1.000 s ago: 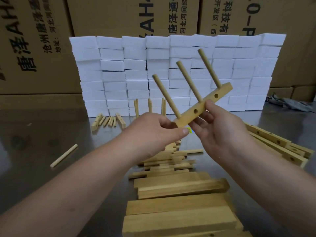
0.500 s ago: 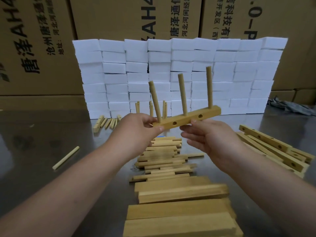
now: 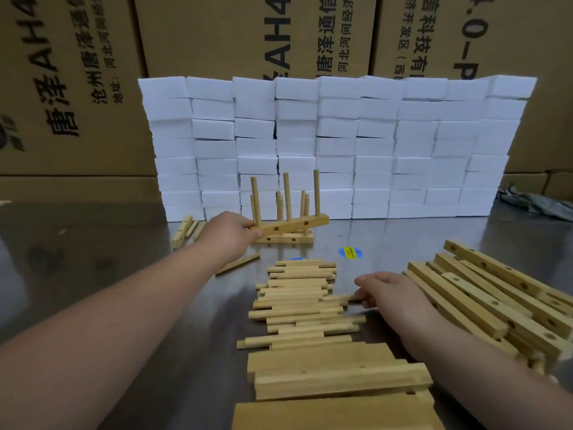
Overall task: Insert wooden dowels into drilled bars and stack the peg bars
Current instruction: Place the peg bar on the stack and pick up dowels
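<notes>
Peg bar held over a second peg bar; dowels and drilled bars laid out on steel table.

Left hand (image 3: 231, 235): closed around the left end of peg bar (image 3: 291, 225), three dowels upright, right end raised, held just above and touching or nearly touching lower peg bar (image 3: 286, 239) flat on table (image 3: 93, 274); contact not clear. Right hand (image 3: 392, 293): palm down, fingers loosely curled, fingertips pinching the end of one loose dowel (image 3: 342, 297). Between the hands: pile of dowels (image 3: 300, 299). Just right of right hand: heap of drilled bars (image 3: 496, 296). Nearer than both hands: flat wooden slats (image 3: 335, 373). Below left hand: single dowel (image 3: 238, 263). Beyond left hand: wall of white foam blocks (image 3: 341, 144), cardboard cartons (image 3: 77, 72) behind.
</notes>
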Demonstrator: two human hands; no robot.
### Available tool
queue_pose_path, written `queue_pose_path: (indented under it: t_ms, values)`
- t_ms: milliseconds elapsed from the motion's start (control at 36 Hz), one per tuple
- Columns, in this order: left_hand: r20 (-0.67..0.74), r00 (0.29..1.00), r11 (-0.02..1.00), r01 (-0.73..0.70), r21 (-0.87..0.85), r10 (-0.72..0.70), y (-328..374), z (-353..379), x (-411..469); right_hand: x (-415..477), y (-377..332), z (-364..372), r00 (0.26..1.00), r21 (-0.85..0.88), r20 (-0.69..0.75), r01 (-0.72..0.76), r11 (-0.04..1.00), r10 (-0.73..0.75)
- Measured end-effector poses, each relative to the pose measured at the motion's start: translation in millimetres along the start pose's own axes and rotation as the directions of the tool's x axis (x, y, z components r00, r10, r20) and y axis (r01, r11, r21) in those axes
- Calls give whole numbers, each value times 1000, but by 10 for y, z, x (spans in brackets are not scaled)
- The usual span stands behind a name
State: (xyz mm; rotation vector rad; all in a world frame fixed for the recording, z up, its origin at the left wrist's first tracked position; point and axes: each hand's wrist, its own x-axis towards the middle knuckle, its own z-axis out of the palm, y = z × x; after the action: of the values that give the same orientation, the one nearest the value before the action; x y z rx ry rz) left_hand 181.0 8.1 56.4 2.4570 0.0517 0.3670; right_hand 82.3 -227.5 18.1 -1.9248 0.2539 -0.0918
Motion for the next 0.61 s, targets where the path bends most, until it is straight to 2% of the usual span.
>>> queue_pose_path:
  t_ms: [139, 472, 611]
  values:
    - [97, 995, 996, -14, 90, 6, -114, 143, 241, -23, 36, 35, 999, 25, 26, 19, 1000, -19]
    - [189, 982, 959, -50, 281, -4, -267, 329, 555, 35, 84, 31, 999, 8, 12, 53, 999, -53]
    - [187, 982, 905, -99, 414, 22, -273, 363, 613, 57, 107, 28, 997, -1, 3, 71, 997, -71]
